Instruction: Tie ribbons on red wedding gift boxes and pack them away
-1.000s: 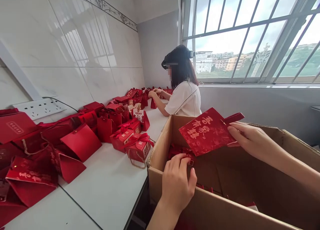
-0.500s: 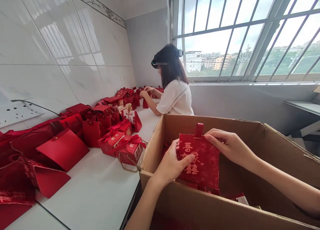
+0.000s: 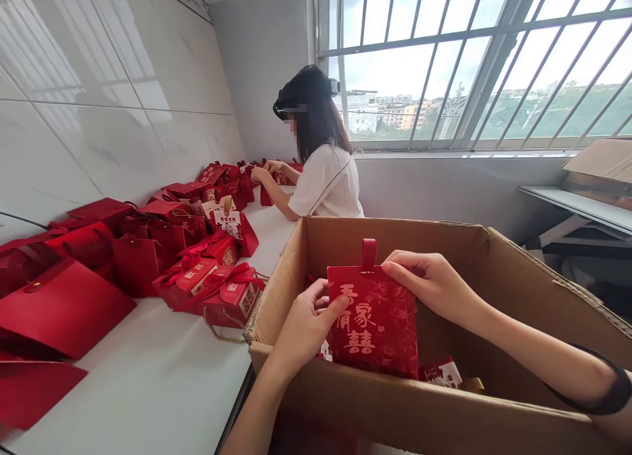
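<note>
Over the open cardboard box point(image 3: 395, 228) I hold a red gift box point(image 3: 390, 323) upright, its front printed with pale gold characters and a ribbon loop at the top. My left hand point(image 3: 309, 320) grips its left edge, thumb on the printed face. At the upper right corner my right hand point(image 3: 424, 277) pinches the top edge between thumb and fingers. Inside the cardboard box, below and to the right, lies a white-and-red gift box point(image 3: 443, 374), partly hidden by the near wall.
Many red gift boxes point(image 3: 133, 261) crowd the white table point(image 3: 162, 382) on the left, two with ribbon bows point(image 3: 230, 294) nearest me. Beyond the cardboard box a person point(image 3: 323, 178) in a white shirt handles a red box. At right stands a shelf point(image 3: 582, 201) with a carton.
My left hand has slid its thumb up and left, uncovering more characters. The red gift box has risen slightly relative to the cardboard box's near wall. The view has turned right.
</note>
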